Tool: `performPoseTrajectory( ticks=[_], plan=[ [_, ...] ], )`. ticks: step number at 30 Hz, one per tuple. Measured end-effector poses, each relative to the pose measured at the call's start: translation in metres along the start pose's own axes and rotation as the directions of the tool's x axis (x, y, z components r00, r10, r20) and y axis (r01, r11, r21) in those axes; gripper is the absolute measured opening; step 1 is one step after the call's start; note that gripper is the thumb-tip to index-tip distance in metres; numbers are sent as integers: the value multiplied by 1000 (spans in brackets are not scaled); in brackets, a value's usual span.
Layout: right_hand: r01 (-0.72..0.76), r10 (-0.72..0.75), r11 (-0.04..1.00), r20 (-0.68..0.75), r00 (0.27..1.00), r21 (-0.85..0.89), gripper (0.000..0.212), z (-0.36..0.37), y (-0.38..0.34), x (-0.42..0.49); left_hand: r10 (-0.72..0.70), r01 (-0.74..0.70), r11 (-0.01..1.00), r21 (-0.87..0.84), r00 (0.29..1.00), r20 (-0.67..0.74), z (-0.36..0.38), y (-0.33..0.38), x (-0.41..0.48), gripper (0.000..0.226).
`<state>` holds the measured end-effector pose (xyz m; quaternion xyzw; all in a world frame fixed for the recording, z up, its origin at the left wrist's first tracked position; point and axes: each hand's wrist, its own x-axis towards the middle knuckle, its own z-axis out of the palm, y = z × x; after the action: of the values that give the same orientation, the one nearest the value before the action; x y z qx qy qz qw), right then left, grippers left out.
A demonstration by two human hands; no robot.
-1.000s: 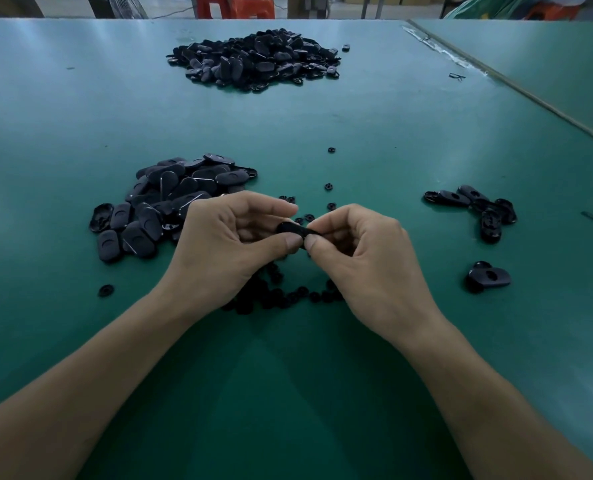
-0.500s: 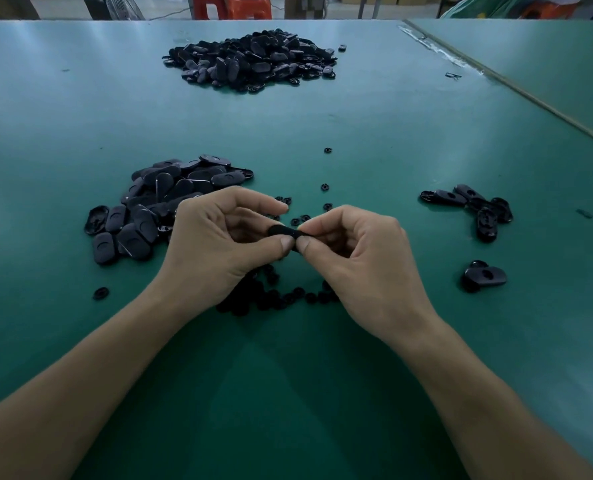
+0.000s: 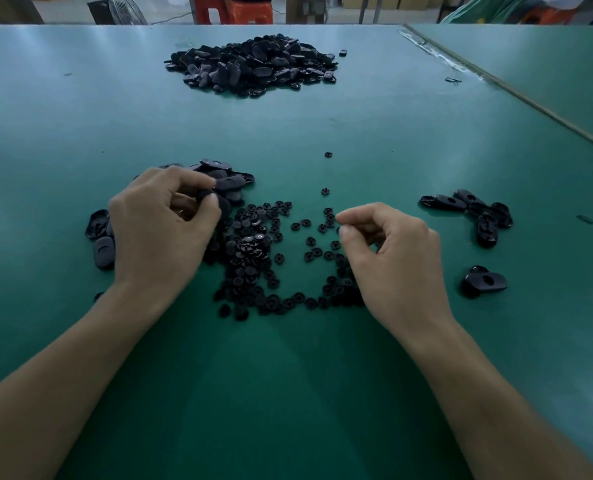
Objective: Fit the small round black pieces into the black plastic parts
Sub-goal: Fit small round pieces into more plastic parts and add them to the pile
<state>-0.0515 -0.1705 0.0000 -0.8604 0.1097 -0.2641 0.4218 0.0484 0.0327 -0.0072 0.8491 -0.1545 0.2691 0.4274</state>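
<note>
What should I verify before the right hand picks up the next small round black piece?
1. Left hand grips a black oval plastic part: ok.
2. Part's socket turned toward the right hand: cannot tell, the left fingers cover it.
3. Right hand empty: cannot tell, its curled fingers hide the palm.
4. Small round black pieces lying on the green table between the hands: ok.
5. Separate group of black parts at right kept apart from the near left pile: ok.
</note>
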Motion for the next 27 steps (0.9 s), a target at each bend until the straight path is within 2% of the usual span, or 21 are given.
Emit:
performPoseTrajectory(
  ticks=[4, 8, 10, 13, 16, 20, 24, 27],
  plan=[
    [-7, 7, 1000, -1, 1000, 3, 12, 1, 1, 0, -10, 10, 982, 190, 1000, 0, -3, -6, 2, 15],
    [-20, 20, 1000, -1, 1000, -7, 13, 1, 2, 0, -41, 35, 938, 345, 999, 8, -1, -6, 1, 27],
    [-27, 26, 999, -30, 999, -19, 13, 1, 2, 0, -38, 33, 940, 339, 999, 6, -1, -6, 1, 30],
    [-67, 61, 995, -82, 995, -73, 18, -1, 3, 3, 63, -67, 960, 274, 998, 22, 0, -5, 0, 16],
    [-140, 138, 967, -27, 990, -212, 27, -6, 6, 8, 185, -198, 965, 173, 979, 88, 0, -2, -4, 6],
    [-201, 264, 884, 97, 959, -422, 45, -15, 11, 27, 253, -269, 960, 76, 952, 172, 2, 1, -8, 7],
    [-290, 399, 764, 69, 914, -577, 61, -22, 13, 50, 312, -333, 939, 84, 929, 200, 2, 3, -9, 8],
    [-357, 508, 678, 59, 859, -643, 55, -22, 18, 55, 294, -315, 946, 80, 934, 204, 2, 1, -9, 7]
  ],
)
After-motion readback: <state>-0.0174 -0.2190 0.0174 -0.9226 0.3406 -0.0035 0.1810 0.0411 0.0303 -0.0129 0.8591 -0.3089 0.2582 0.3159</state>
